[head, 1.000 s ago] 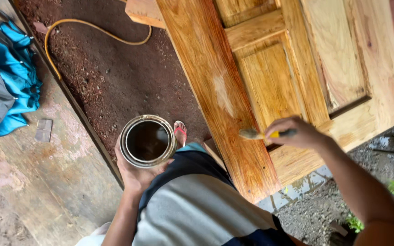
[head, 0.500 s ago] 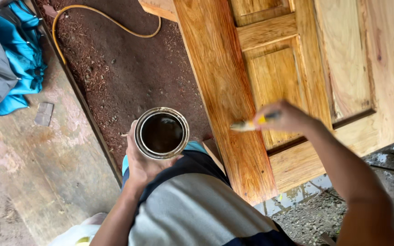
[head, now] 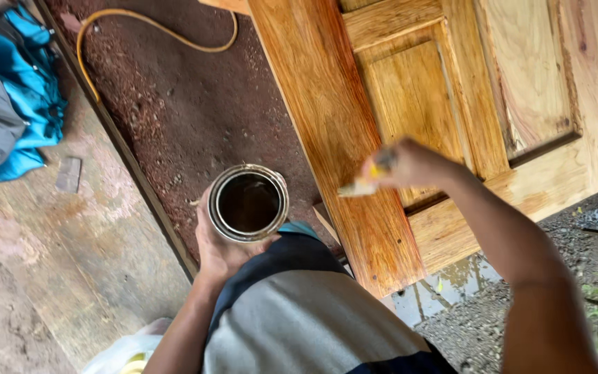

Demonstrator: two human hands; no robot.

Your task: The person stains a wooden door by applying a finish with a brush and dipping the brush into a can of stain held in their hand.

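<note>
Cloth (head: 15, 104) in blue and grey is lying far to the left of the wooden door (head: 465, 131), on the concrete floor (head: 70, 277). A yellow hose (head: 140, 21) is curving over the red soil, also left of the door. Closer to the door, the left hand (head: 219, 249) is wrapping its fingers around an open metal can (head: 248, 203) with dark liquid inside. The right hand (head: 413, 163) is hovering over the door's lower panel, its fingers pinching a blurred brush (head: 363, 183).
</note>
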